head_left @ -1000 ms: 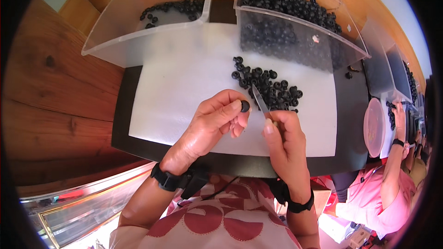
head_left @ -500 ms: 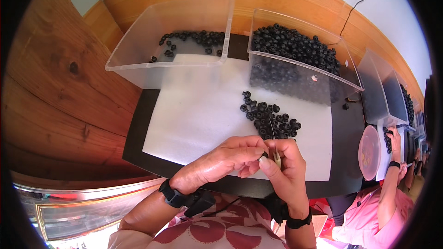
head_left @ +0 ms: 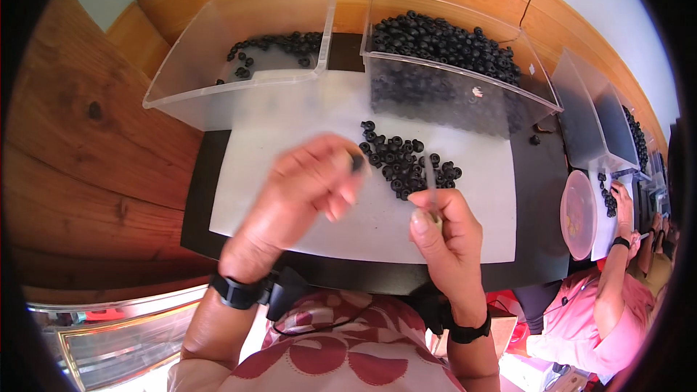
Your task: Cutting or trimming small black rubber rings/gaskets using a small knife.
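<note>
My left hand (head_left: 305,181), smeared by motion, is raised over the white sheet (head_left: 290,232) with a small black round part (head_left: 356,163) pinched at its fingertips. A short way to the right, my right hand (head_left: 454,236) is closed round the pale handle of a thin-bladed knife (head_left: 430,174), its blade pointing away from me. Just beyond the blade lies a loose pile of black round parts (head_left: 398,156), knobby, some showing a hole in the middle. The gap between my two hands shows bare sheet.
A clear plastic bin (head_left: 239,87) at the far left holds a few black parts; another clear bin (head_left: 465,94) beside it is heaped with them. One stray part (head_left: 535,140) lies on the dark table (head_left: 541,210). To the right are a pink bowl (head_left: 579,214) and a co-worker's hand (head_left: 622,203).
My left hand has drawn away from my right, to the left and upward, carrying the black part. My right hand keeps the knife. The whole view has shifted slightly.
</note>
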{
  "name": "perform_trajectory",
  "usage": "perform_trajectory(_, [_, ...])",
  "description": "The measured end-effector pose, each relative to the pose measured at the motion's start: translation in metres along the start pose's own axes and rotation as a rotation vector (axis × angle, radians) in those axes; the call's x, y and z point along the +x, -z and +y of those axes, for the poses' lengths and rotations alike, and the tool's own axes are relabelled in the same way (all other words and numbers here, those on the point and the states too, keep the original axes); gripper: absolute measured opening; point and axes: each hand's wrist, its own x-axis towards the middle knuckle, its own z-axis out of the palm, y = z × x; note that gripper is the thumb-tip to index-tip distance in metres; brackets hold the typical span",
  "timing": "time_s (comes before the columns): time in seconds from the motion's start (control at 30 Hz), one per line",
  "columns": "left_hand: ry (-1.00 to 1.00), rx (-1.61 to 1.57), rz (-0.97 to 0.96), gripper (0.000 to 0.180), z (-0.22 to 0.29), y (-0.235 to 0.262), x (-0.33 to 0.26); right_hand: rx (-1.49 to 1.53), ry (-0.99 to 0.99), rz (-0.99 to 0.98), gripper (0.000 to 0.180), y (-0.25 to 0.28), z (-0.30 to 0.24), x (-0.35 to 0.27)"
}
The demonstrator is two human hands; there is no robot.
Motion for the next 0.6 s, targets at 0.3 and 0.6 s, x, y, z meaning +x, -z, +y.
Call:
perform_trajectory(0.3, [-0.514, -0.02, 0.424, 0.03, 0.079, 0.04, 0.037, -0.033, -0.011, 0.047, 0.022, 0.01, 0.007, -0.014])
perform_trajectory(0.6, [-0.171, 0.735, 0.021, 0.017, -0.007, 0.02, 0.038, -0.001, -0.076, 0.085, 0.021, 0.019, 0.003, -0.019])
